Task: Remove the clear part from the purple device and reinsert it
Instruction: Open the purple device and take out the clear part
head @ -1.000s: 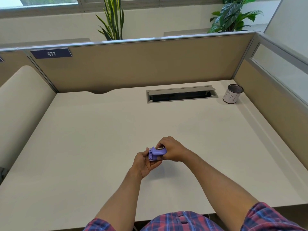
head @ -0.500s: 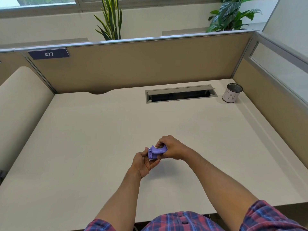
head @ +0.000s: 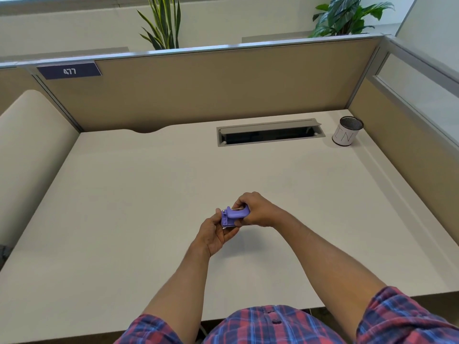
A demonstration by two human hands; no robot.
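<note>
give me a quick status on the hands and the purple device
Left hand cradles purple device from below. Right hand grips its far end. Clear part not discernible. Desk bare around the hands.

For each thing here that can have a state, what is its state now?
Purple device: held above the desk in both hands.
Left hand: shut on the device's left end.
Right hand: shut on its right end.
Clear part: cannot tell, hidden.
Cable hatch: lid open.
Cup: upright.
</note>
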